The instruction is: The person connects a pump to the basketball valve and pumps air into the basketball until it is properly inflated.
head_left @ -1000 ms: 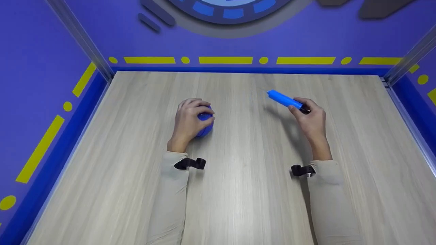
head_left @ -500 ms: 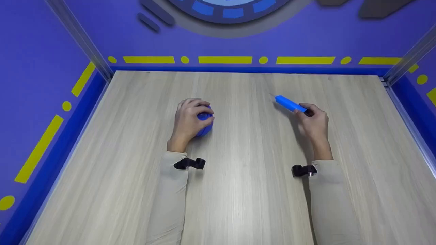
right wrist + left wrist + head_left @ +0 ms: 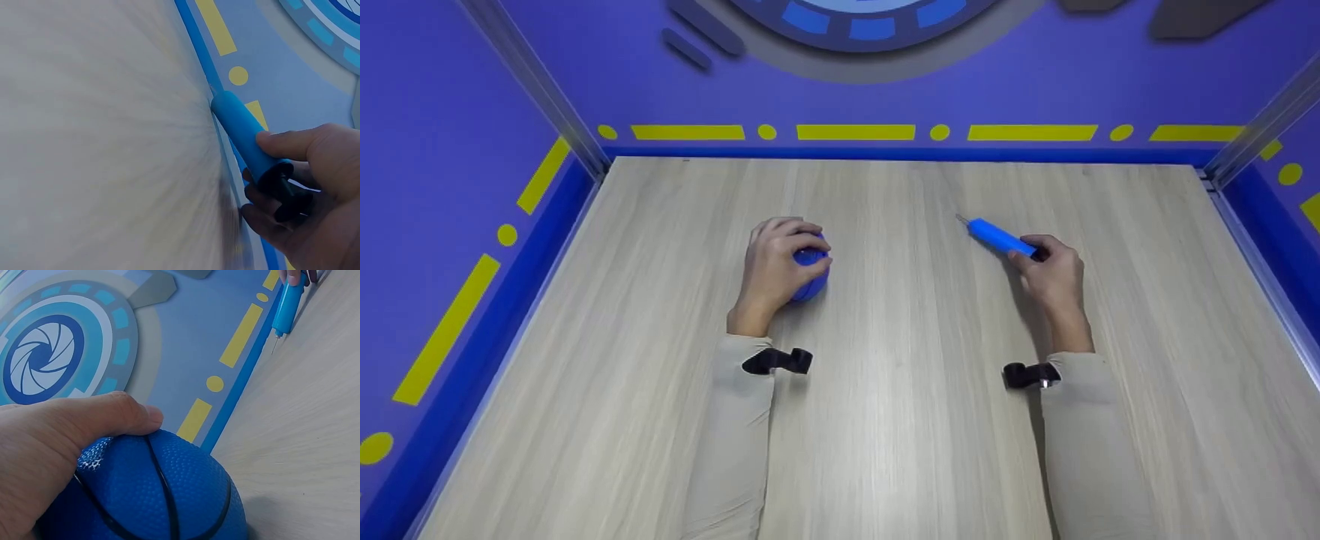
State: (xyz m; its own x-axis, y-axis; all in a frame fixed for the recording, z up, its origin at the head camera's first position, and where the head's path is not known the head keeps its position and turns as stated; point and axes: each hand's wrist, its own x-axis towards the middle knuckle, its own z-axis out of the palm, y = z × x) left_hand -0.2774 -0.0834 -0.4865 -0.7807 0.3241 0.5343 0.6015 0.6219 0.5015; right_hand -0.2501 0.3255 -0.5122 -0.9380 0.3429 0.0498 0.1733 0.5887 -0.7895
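My left hand [image 3: 772,266] curls over a small blue basketball [image 3: 163,489] on the table, its thumb pressed along the pebbled surface between black seams. Most of the ball is hidden under that hand in the head view. To the right, my right hand [image 3: 1054,276] grips a blue hand pump [image 3: 1001,237] near its black handle end. Thumb and fingers lie on opposite sides of the barrel in the right wrist view, where the black handle [image 3: 292,205] is pushed in close. A thin metal needle [image 3: 274,345] sticks out of the pump's tip, pointing up and left in the head view, apart from the ball.
The wood-grain table [image 3: 877,405] runs back to a blue-purple wall [image 3: 870,97] with yellow dashes and dots. Another panel [image 3: 442,187] stands along the left side, and metal posts [image 3: 532,82] rise at the back corners. Each sleeve carries a black wrist camera [image 3: 780,361].
My right hand has moved a little right and toward me, bringing the pump lower and nearer the table. The left hand and the basketball have stayed in place.
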